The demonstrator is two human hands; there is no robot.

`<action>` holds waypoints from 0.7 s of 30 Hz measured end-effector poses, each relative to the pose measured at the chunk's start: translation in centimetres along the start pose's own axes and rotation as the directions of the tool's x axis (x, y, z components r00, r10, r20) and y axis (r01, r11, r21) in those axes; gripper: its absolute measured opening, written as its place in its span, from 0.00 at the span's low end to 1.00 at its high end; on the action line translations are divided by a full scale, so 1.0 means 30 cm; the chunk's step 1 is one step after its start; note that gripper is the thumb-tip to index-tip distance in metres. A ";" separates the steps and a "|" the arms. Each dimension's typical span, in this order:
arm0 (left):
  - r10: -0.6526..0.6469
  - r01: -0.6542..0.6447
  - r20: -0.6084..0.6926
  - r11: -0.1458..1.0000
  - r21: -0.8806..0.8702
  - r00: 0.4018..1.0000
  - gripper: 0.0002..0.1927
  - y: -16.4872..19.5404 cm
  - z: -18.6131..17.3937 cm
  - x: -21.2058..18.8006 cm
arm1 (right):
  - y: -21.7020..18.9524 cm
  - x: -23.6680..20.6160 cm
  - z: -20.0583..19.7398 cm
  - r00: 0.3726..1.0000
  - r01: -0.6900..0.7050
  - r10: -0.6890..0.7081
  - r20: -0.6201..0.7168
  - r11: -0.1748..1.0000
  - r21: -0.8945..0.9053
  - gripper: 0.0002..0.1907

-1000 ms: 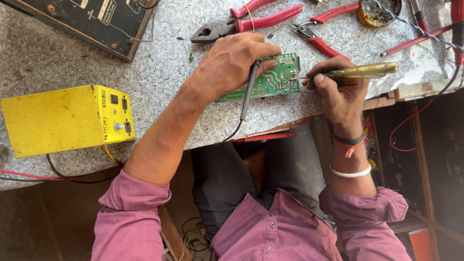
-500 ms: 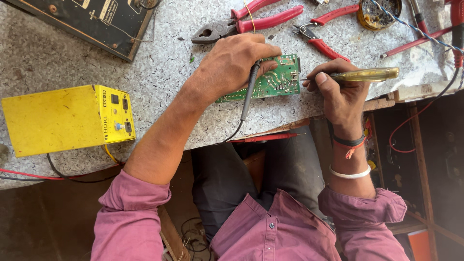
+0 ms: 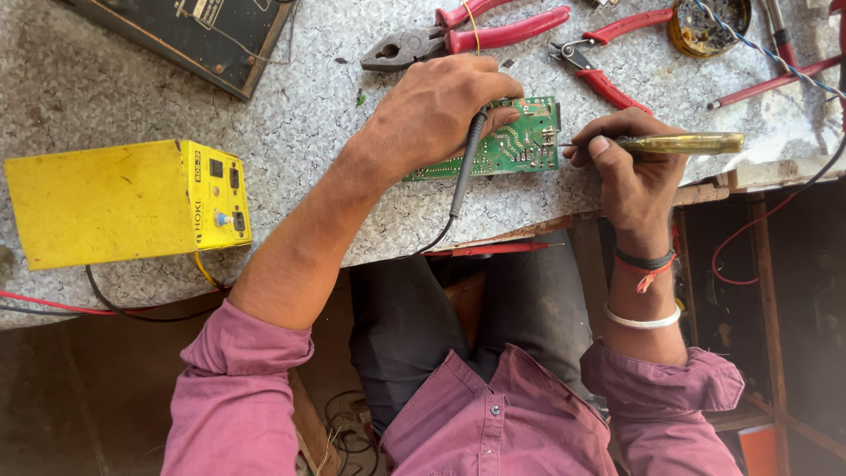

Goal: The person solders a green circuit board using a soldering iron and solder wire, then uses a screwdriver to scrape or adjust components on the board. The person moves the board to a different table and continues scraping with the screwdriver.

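Left hand [image 3: 441,110] grip pinching soldering iron [image 3: 467,163], right hand [image 3: 630,172] pinching screwdriver [image 3: 679,143] (board [image 3: 520,141] near table edge)

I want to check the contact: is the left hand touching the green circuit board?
Touching. The head view shows the left hand resting on the green circuit board.

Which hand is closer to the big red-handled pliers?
Left. The left hand sits right beside the red-handled pliers, gripping a soldering iron; the right hand is farther off, holding a screwdriver.

A green circuit board [image 3: 515,145] lies flat near the speckled bench [image 3: 291,132] edge, solder side up.
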State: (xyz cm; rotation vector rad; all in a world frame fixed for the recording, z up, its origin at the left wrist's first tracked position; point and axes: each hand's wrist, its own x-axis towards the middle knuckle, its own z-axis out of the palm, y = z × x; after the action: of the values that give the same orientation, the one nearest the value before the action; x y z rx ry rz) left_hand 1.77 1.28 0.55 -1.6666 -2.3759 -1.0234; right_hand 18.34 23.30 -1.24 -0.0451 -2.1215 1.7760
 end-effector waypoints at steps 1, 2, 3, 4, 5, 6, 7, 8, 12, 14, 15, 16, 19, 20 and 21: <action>-0.004 0.004 0.000 1.000 -0.002 1.000 0.14 0.000 0.001 -0.001 | 0.000 0.000 0.000 1.000 -0.001 0.001 0.000 1.000 -0.001 0.11; -0.007 0.007 0.001 1.000 -0.003 1.000 0.14 -0.001 0.003 -0.002 | -0.001 0.000 0.000 1.000 -0.002 0.002 0.000 1.000 -0.003 0.11; -0.010 0.010 0.001 1.000 -0.004 1.000 0.14 -0.002 0.004 -0.002 | -0.001 0.000 0.000 1.000 -0.002 0.002 -0.001 1.000 -0.004 0.11; -0.014 0.014 0.001 1.000 -0.004 1.000 0.14 -0.003 0.007 -0.001 | -0.002 0.000 0.001 1.000 0.001 -0.001 0.000 1.000 -0.004 0.12; -0.019 0.019 0.002 1.000 -0.003 1.000 0.15 -0.003 0.009 -0.001 | -0.003 0.000 0.001 1.000 0.003 -0.003 0.002 1.000 -0.003 0.12; -0.024 0.024 0.002 1.000 -0.002 1.000 0.15 -0.003 0.011 -0.001 | -0.003 0.001 0.002 1.000 0.006 -0.006 0.003 1.000 -0.001 0.12; -0.025 0.025 0.001 1.000 0.000 1.000 0.15 -0.003 0.013 0.000 | -0.004 0.001 0.002 1.000 0.007 -0.007 0.003 1.000 -0.004 0.12; -0.025 0.025 0.001 1.000 0.001 1.000 0.15 -0.003 0.015 0.000 | -0.004 0.002 0.003 1.000 0.008 -0.008 0.002 1.000 -0.008 0.12; -0.022 0.022 -0.001 1.000 -0.001 1.000 0.15 -0.004 0.015 0.003 | -0.005 0.002 0.001 1.000 0.016 -0.015 0.004 1.000 -0.027 0.12; -0.024 0.024 0.006 1.000 0.007 1.000 0.14 -0.004 0.014 0.004 | -0.004 0.001 0.000 1.000 0.014 -0.014 0.003 1.000 -0.018 0.12; -0.025 0.025 0.009 1.000 0.011 1.000 0.14 -0.004 0.014 0.005 | -0.002 0.001 -0.001 1.000 0.013 -0.013 0.002 1.000 -0.014 0.12; -0.017 0.017 0.001 1.000 0.009 1.000 0.14 -0.005 0.013 0.003 | -0.001 0.001 -0.003 1.000 0.004 -0.004 0.001 1.000 -0.006 0.12; -0.006 0.006 -0.011 1.000 0.011 1.000 0.14 -0.012 0.016 -0.003 | 0.007 0.000 -0.006 1.000 -0.013 0.014 -0.005 0.999 0.031 0.12; -0.011 0.011 -0.006 1.000 0.018 1.000 0.15 -0.015 0.019 -0.005 | 0.009 0.000 -0.006 1.000 -0.013 0.014 -0.008 0.999 0.052 0.12; -0.016 0.016 -0.002 1.000 0.025 1.000 0.15 -0.020 0.023 -0.008 | 0.012 -0.001 -0.006 1.000 -0.013 0.014 -0.012 0.997 0.072 0.12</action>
State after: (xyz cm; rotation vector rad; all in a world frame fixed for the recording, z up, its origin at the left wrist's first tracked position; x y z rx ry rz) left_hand 1.57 1.35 -0.36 -1.6406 -2.3951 -0.9926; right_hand 18.35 23.54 -1.58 -0.0515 -2.0516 1.8541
